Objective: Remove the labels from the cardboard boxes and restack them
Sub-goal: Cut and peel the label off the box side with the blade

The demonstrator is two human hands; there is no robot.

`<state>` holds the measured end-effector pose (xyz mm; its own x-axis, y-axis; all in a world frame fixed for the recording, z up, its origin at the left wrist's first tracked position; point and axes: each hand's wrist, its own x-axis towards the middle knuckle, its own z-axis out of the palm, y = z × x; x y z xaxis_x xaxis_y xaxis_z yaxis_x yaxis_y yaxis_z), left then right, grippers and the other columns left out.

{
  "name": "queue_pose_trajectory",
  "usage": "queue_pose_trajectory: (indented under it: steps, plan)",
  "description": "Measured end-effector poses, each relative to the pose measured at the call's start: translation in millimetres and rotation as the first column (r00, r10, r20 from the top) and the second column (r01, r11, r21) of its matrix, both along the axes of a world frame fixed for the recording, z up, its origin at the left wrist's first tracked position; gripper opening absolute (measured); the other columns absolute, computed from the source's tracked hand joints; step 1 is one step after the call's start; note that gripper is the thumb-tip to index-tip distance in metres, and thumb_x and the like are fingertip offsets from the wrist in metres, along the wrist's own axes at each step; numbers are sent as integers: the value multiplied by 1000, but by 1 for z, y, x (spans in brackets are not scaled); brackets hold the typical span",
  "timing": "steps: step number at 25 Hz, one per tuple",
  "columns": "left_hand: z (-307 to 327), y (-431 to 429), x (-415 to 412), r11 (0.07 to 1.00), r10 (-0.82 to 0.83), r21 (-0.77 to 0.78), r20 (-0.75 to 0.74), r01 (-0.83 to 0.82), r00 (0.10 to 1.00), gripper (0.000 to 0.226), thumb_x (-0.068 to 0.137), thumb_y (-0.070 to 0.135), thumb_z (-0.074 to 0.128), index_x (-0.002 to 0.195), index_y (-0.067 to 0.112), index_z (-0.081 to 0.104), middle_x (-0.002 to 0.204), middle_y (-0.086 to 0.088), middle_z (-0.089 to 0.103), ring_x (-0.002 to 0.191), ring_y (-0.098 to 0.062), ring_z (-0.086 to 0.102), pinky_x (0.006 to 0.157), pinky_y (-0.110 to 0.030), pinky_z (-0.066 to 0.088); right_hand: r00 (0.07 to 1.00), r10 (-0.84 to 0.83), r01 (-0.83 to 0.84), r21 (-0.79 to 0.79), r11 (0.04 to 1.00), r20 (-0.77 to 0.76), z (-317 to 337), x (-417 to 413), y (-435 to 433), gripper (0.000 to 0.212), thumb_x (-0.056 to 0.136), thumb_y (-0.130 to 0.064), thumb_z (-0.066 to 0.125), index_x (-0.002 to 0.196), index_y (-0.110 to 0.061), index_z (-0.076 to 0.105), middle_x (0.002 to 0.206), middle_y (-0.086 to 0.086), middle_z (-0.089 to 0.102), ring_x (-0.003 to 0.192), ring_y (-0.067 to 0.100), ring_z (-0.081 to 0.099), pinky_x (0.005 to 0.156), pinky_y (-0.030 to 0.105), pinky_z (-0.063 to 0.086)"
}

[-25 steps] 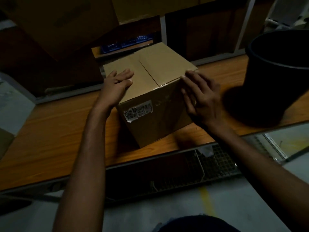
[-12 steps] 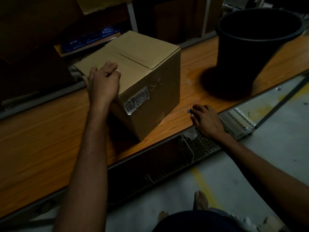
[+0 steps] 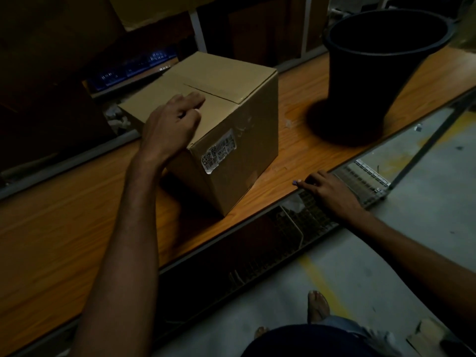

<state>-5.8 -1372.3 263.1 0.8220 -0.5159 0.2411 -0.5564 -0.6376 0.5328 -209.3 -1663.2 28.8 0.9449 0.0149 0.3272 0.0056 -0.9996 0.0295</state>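
Black bucket (image 3: 381, 73) stands on wooden table (image 3: 64, 228).

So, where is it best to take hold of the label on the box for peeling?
Pinch the label at its lower left corner, which looks slightly lifted from the cardboard box, and pull up toward the right. Come from the front, since that side faces the viewer.
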Motion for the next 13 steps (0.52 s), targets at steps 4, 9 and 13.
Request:
queue_pose_trajectory:
  steps: [4,9,13]
  plan:
    - [-6,-7,-2,997,76,-23,35,-75,996,42,101,38,43,141,39,56,154,18,46,146,-7,36,123,-48,25,961,-261,129,686,716,92,56,18,46,21,99,-12,68,120,-15,74,105,5,69,94,21,64,72,33,49]
    - [-3,-28,-20,977,212,-25,77,-211,974,41,103,40,42,141,37,57,153,13,50,141,-12,44,122,-45,27,988,-140,0,901,-433,-67,145,39,83,15,104,-21,58,118,-17,64,103,-5,76,85,6,66,68,21,49]
    - [0,-43,-36,960,277,2,113,-279,954,42,106,40,40,144,31,55,149,3,54,133,-18,49,119,-46,28,998,-53,-28,539,-842,-31,153,28,89,28,98,-17,65,126,-16,59,95,-2,71,75,5,59,59,15,45]
